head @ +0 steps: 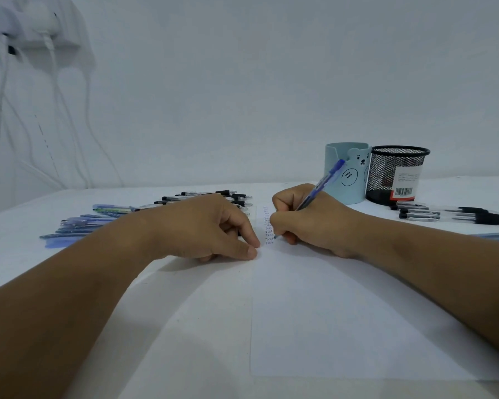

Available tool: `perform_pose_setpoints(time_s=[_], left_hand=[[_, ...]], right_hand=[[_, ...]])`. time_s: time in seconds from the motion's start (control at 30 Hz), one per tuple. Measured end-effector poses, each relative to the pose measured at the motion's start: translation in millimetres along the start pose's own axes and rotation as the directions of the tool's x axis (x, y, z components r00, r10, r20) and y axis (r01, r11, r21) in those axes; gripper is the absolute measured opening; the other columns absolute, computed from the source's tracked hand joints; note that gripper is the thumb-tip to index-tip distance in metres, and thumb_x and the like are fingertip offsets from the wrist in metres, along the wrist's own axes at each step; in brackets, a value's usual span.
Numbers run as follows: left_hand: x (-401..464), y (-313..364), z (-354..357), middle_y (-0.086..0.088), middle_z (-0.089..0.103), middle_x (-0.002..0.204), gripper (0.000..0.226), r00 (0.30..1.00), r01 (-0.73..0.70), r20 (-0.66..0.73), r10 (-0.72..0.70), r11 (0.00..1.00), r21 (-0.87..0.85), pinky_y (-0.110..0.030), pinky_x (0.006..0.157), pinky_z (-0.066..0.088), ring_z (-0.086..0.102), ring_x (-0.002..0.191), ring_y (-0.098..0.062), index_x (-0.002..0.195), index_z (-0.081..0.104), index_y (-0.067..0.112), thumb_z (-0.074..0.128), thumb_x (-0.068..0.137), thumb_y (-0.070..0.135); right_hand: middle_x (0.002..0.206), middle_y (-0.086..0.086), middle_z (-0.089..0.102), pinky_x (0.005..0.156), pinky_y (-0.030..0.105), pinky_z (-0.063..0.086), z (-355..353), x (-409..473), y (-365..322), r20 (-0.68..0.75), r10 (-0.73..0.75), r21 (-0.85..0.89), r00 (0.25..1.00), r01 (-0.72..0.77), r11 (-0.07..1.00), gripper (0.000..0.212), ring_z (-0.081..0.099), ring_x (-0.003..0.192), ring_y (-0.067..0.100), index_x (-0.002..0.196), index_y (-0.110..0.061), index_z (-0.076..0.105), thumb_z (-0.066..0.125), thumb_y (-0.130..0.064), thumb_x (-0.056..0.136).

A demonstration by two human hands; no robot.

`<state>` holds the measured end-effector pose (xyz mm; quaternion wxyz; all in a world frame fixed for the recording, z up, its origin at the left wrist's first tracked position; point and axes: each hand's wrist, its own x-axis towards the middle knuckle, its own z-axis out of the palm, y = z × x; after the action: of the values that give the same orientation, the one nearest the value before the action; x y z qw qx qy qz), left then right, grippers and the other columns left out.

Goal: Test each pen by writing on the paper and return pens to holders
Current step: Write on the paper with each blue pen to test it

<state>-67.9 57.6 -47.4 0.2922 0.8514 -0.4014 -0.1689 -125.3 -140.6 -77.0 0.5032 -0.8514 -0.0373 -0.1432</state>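
The right hand (306, 217) gripped a blue pen (319, 187) in a writing hold, tip down on the paper (343, 312) at the foot of a short column of small written words (268, 226), the barrel leaning back toward the holders. The left hand (211, 226) lay knuckles-up at the sheet's left edge, its fingers curled under; whether they pinched anything I could not tell, but it seemed to be steadying the paper so the line would not skid. Both forearms came in low across the table (26, 226).

To the left lay a spread of pens (98, 223), blue ones nearer and black-tipped ones farther back. To the right, a few black-gripped pens (450, 214) rested by themselves. Behind the writing hand stood a pale blue bear cup (349, 174) and, touching it, a black mesh holder (395, 174); no pens showed above either rim, so returning looked still to come.
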Motion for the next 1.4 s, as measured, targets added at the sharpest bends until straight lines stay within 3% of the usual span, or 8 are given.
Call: perform_pose_setpoints(time_s=[0.13,0.27,0.4,0.67,0.9,1.1,1.3,1.4], left_hand=[[0.4,0.2,1.7,0.004,0.053,0.056,0.009,1.0,-0.018,-0.018,0.019,0.999,0.044,-0.019,0.054,0.041,0.047,0.053,-0.01,0.088,0.078,0.023,0.079,0.085,0.031],[1.6,0.5,3.2,0.006,0.053,0.055,0.011,0.999,-0.022,-0.037,0.025,0.997,0.075,-0.018,0.052,0.039,0.046,0.053,-0.01,0.086,0.077,0.023,0.079,0.085,0.034],[1.9,-1.1,3.5,0.004,0.054,0.058,0.013,0.999,-0.028,-0.041,0.032,0.996,0.081,-0.019,0.053,0.036,0.044,0.053,-0.01,0.086,0.076,0.023,0.078,0.086,0.036],[1.8,1.5,4.8,0.004,0.054,0.057,0.015,0.996,-0.039,-0.074,0.047,0.993,0.107,-0.014,0.051,0.036,0.043,0.053,-0.008,0.083,0.076,0.02,0.077,0.088,0.034],[7.9,12.2,27.5,0.012,0.057,0.059,0.015,0.877,-0.258,-0.369,0.309,0.949,0.181,-0.014,0.055,0.036,0.049,0.056,-0.005,0.076,0.073,0.027,0.072,0.089,0.034],[9.8,11.6,49.5,0.025,0.061,0.105,0.047,0.897,-0.322,-0.197,0.396,0.89,0.324,-0.008,0.082,0.039,0.055,0.106,0.001,0.103,0.07,0.044,0.054,0.073,0.077],[15.8,3.9,47.8,0.027,0.06,0.113,0.043,0.896,-0.323,-0.207,0.392,0.897,0.301,-0.013,0.087,0.042,0.055,0.109,0.006,0.104,0.068,0.051,0.058,0.071,0.076],[19.5,1.9,47.4,0.028,0.061,0.115,0.049,0.889,-0.329,-0.211,0.406,0.888,0.321,-0.018,0.085,0.046,0.057,0.107,0.007,0.11,0.063,0.057,0.053,0.072,0.086]], right_hand=[[0.058,0.014,0.051,0.046,0.022,0.033,-9.7,0.3,-1.8,-0.145,0.054,0.293,0.988,-0.009,0.956,0.031,0.041,0.045,0.02,0.062,-0.007,0.054,0.057,-0.023,0.089],[0.054,0.007,0.047,0.05,0.033,0.039,-21.6,2.4,-10.6,-0.334,-0.036,0.248,0.942,0.125,0.961,0.036,0.049,0.046,0.025,0.067,-0.014,0.05,0.058,-0.03,0.098],[0.057,0.012,0.045,0.033,0.019,0.033,-30.7,-3.8,-15.4,-0.38,-0.086,0.031,0.921,0.105,0.994,0.039,0.037,0.034,0.015,0.104,-0.012,0.05,0.053,-0.05,0.098],[0.055,0.006,0.049,0.033,0.026,0.038,-36.3,-6.3,-8.8,-0.327,-0.082,-0.208,0.941,0.013,0.978,0.034,0.041,0.035,0.015,0.087,-0.023,0.066,0.044,-0.041,0.105],[0.057,-0.003,0.037,0.044,0.019,0.029,-56.0,-5.9,-20.1,-0.212,-0.157,-0.412,0.965,0.057,0.909,0.043,0.032,0.047,0.008,0.097,-0.001,0.067,0.055,-0.042,0.1],[0.062,-0.013,0.063,0.068,0.027,0.048,-127.4,-13.4,-27.3,-0.066,0.102,-0.711,0.993,-0.118,0.693,0.002,0.061,0.067,0.01,0.091,-0.031,0.073,0.071,-0.03,0.091],[0.089,-0.002,0.075,0.057,0.018,0.052,-178.8,-32.2,-15.3,-0.05,0.469,-0.852,0.882,-0.282,0.441,0.016,0.063,0.062,0.006,0.09,-0.029,0.077,0.083,-0.018,0.081],[0.084,-0.006,0.075,0.077,0.026,0.059,-188.4,-36.7,-13.2,-0.044,0.579,-0.888,0.814,-0.298,0.35,0.024,0.071,0.076,0.01,0.098,-0.03,0.077,0.083,-0.016,0.08]])
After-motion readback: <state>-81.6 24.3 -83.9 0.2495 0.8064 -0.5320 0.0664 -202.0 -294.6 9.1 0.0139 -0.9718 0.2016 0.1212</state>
